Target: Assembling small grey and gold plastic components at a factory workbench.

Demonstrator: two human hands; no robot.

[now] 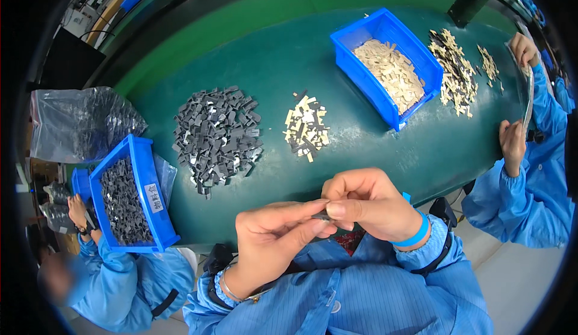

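My left hand and my right hand meet in front of my body, above the near edge of the green table. Between their fingertips is a small dark grey plastic piece, mostly covered by thumbs and fingers. Both hands pinch it. Beyond my left hand lies a heap of small dark grey plastic pieces. A smaller pile of cream and dark pieces lies straight ahead of my hands.
A blue bin of dark pieces stands left, beside a clear plastic bag. Another blue bin holds cream pieces, with a mixed pile to its right. Co-workers in blue sit on both sides; the right one holds a bag.
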